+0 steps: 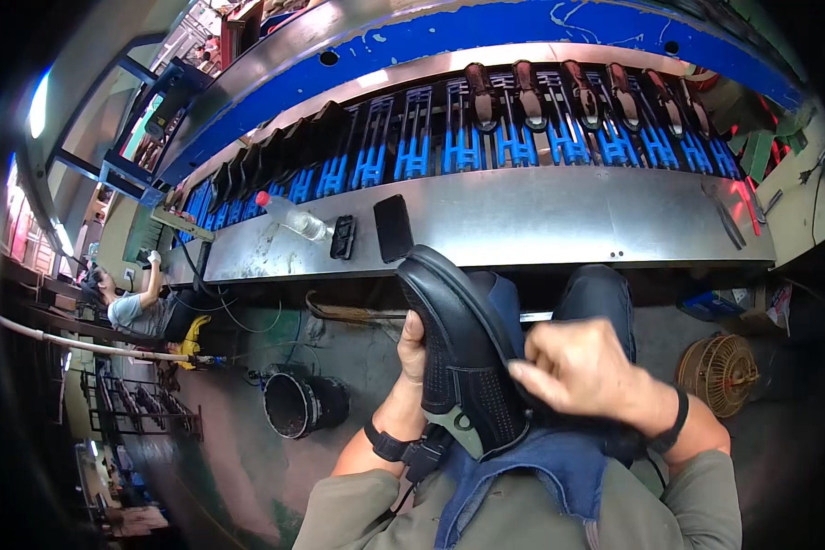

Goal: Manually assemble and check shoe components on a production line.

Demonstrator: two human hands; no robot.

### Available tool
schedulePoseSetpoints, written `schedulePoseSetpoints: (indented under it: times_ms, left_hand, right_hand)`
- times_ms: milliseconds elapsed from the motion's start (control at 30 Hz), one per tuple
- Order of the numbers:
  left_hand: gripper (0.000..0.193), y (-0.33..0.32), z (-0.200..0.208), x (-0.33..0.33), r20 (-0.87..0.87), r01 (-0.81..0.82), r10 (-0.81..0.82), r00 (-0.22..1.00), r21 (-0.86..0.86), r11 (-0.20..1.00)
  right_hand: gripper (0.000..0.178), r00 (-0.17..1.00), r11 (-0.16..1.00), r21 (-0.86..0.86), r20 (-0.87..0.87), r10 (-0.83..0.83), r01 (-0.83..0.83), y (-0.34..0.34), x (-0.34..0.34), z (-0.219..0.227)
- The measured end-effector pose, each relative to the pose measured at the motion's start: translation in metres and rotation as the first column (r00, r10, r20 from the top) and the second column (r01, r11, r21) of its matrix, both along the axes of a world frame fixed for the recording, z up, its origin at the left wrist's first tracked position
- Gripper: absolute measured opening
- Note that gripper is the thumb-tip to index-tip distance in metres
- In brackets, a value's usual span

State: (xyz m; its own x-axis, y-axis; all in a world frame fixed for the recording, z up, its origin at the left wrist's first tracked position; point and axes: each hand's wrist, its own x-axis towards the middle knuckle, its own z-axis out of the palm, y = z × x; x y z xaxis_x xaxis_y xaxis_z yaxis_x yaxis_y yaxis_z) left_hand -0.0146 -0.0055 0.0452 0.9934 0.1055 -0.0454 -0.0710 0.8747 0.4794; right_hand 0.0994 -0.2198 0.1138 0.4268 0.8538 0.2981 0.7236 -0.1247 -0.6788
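A black shoe (445,321) with a grey patch at its heel is held up over my lap, toe pointing away and its dark sole turned to the right. My left hand (412,346) grips it from the left, thumb along the upper, the other fingers hidden behind the shoe. On the right, my right hand (577,367) is at the sole's edge with its fingers curled in, slightly blurred. Whether anything small is between those fingers cannot be made out. A blue cloth (522,477) lies across my lap under the shoe.
Ahead runs a metal bench (522,220) with a phone (394,227), a small black case (343,236), a clear bottle (293,218) and pliers (726,215). Behind it, shoes (526,96) sit on a blue rack. A bucket (304,403) and a fan (720,374) stand on the floor; another person (137,307) is at left.
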Motion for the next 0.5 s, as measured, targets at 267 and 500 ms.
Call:
schedulePoseSetpoints:
  times_ms: [267,500]
  left_hand:
    - [0.090,-0.020,0.017,0.001,-0.085,0.036,-0.020,0.996,0.192,0.981]
    - [0.096,-0.024,0.006,0.007,-0.091,0.043,-0.021,0.996,0.247,0.968]
  right_hand:
    - [0.064,0.948,0.943,0.120,-0.034,0.318,-0.312,0.048,0.048,0.018]
    - [0.059,0.965,0.956,0.128,0.056,0.258,-0.263,0.044,0.040,0.018]
